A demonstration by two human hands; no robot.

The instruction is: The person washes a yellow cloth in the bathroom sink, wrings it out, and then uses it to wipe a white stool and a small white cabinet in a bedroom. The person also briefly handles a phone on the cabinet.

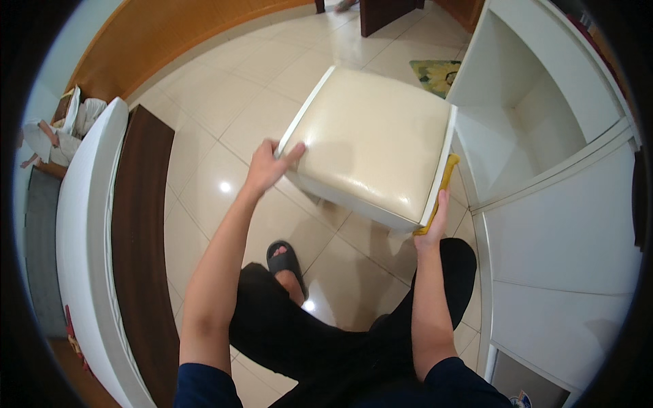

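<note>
A square stool with a padded cream seat (372,143) and white side edges is in front of me, between both hands. My left hand (273,166) grips its near left corner, the thumb on the padding and the fingers over the white edge. On the other side, my right hand (436,217) presses a folded yellow cloth (448,176) against the stool's right side panel. The stool's underside is hidden, so I cannot tell whether it touches the floor.
Along the left stands a bed with a white mattress (89,229) and a dark wooden side board (140,245). White cabinets (556,229), one with an open compartment, line the right. A patterned mat (436,74) lies beyond the stool, near a dark door (382,15). A person's foot (346,5) shows at the doorway.
</note>
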